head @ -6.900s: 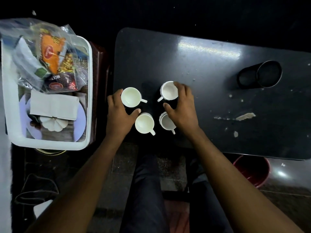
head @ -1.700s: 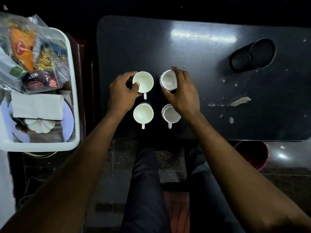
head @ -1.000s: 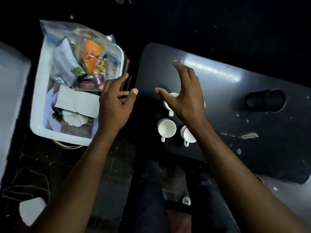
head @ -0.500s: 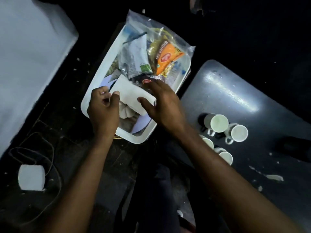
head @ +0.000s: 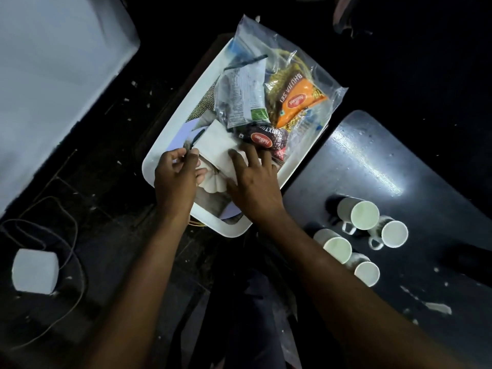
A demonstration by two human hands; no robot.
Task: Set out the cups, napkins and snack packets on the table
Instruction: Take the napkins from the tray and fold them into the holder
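A stack of white napkins [head: 214, 145] lies in a white tray [head: 165, 153] left of the black table [head: 372, 161]. My left hand [head: 175, 179] pinches the stack's near left corner. On its right end rests my right hand [head: 253, 185], flat, fingers spread. Behind the napkins a clear bag holds snack packets: an orange one [head: 298, 102], a grey-white one [head: 242, 97] and a dark maroon one [head: 266, 138]. Several white cups stand grouped at the table's near left, among them a far one [head: 358, 213] and a near one [head: 367, 271].
A white ribbed, pumpkin-like piece [head: 213, 182] sits in the tray under my hands. On the dark floor at the left lie a white box [head: 34, 271] and a looping cable [head: 72, 235]. A large pale surface [head: 53, 62] fills the upper left. My legs are below.
My hands let go of the cups, swung left to the tray and came down on the napkins. In the last half second my right hand flattened over the stack.
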